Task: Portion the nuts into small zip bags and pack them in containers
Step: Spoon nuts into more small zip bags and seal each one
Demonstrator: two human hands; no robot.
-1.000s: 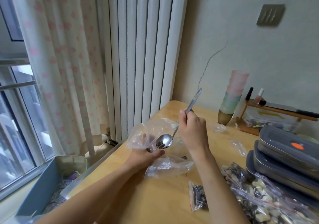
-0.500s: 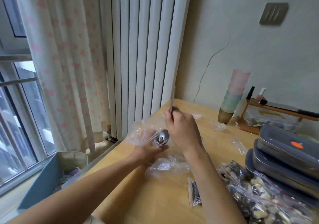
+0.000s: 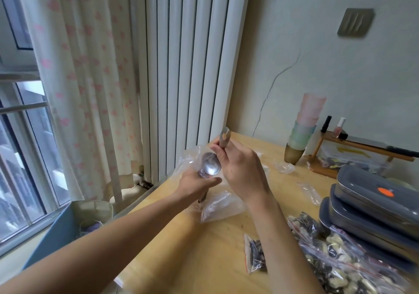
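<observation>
My right hand grips a metal spoon by its handle, which points up and away; the bowl hangs down at the mouth of a clear zip bag. My left hand holds that bag from below. A second clear bag lies on the wooden table just under my hands. A small filled zip bag of dark nuts lies near my right forearm. A large bag of mixed nuts fills the lower right.
Stacked grey lidded containers stand at the right. Stacked pastel cups and a wooden rack with small bottles are behind. Loose empty bags lie between. The radiator and a curtain are left, a blue bin below.
The spoon has tipped from slanting to nearly upright, and its bowl has gone down into the mouth of the bag. Both hands stay close together above the table.
</observation>
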